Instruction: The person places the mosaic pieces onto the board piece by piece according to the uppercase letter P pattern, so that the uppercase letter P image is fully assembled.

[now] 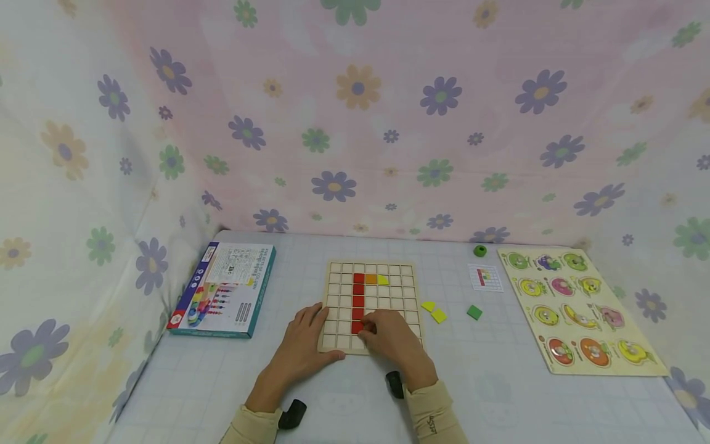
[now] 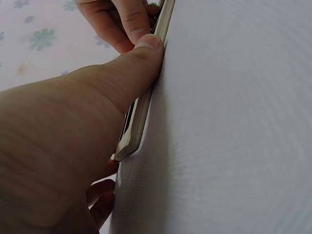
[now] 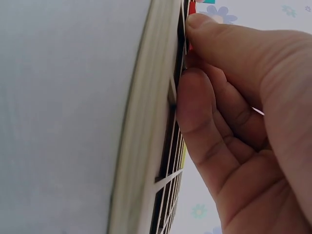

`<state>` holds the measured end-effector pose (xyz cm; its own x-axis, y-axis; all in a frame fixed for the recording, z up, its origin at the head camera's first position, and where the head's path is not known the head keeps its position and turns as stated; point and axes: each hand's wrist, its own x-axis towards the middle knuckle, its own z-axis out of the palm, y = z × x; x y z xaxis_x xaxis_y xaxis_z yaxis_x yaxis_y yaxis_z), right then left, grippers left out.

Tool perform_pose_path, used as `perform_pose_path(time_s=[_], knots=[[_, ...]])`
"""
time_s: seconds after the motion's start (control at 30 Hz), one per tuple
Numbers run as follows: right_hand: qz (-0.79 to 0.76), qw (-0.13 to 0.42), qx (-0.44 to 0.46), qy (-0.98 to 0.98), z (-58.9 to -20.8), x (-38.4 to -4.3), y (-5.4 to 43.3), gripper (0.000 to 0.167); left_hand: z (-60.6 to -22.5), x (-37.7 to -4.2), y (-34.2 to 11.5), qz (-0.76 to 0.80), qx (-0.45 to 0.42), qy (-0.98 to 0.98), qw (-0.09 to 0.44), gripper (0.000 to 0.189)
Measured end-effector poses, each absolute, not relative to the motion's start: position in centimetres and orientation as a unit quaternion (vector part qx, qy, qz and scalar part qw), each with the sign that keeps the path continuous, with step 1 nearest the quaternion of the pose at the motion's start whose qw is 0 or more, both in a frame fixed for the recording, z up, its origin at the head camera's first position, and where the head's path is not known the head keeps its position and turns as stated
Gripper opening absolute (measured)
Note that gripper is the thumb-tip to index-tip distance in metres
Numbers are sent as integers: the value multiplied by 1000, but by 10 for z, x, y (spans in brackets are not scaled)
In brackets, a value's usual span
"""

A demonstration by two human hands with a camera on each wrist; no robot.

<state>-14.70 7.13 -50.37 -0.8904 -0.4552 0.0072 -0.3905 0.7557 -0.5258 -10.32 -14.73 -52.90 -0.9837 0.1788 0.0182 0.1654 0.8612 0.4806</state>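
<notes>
A wooden grid board [image 1: 336,340] lies flat before me. Several red square tiles [image 1: 358,302] form a column on it, with an orange tile [image 1: 371,279] and a yellow tile [image 1: 383,280] beside the top one. My left hand [image 1: 302,343] rests at the board's near left corner, thumb along the near edge and fingers spread at the left side. With thumb and finger, my right hand [image 1: 392,338] pinches at the lowest red tile [image 1: 355,328], the thumb tip right by the red [image 3: 192,9] surface. Its index fingertip is hidden in the right wrist view.
Loose yellow tiles [image 1: 439,316] and a green tile [image 1: 474,312] lie right of the board. Beyond them are a pattern card [image 1: 486,278], a green round piece [image 1: 479,251] and a fruit puzzle board [image 1: 579,308]. A flat toy box [image 1: 224,290] lies at left. Flowered cloth [image 1: 388,154] walls the back.
</notes>
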Motion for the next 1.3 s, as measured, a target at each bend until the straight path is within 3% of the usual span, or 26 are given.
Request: perform_pose_path(time_s=[0.67,0.97,1.3], knots=[[-303,54,-207,929,-507,-148,72,24,-526,-103,-147,247,87,965,20,99],[-315,52,-202,926,-509,-149,72,15,-527,-103,-146,245,87,965,18,100],[-311,75,-196,927,-506,-149,72,15,-526,-103,-146,248,84,965,21,100]])
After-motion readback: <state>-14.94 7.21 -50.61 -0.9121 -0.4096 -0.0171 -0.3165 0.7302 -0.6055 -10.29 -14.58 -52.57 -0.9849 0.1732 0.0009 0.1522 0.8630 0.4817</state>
